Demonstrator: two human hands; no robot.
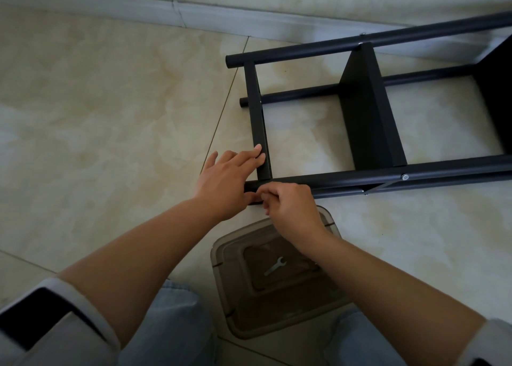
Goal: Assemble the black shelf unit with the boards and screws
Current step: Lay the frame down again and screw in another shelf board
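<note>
Head | left hand [224, 184] steadies shelf unit [368, 122] | right hand [291, 203] pinching at tube [360, 181]

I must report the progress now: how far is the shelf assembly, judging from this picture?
Done: the middle board stands fixed between the black poles, with a screw visible in the near pole.
In hand: the left hand steadies the end board; the right hand pinches something small at the pole's end, probably a screw.
Left: tightening; the wrench lies unused in the plastic box.
</note>
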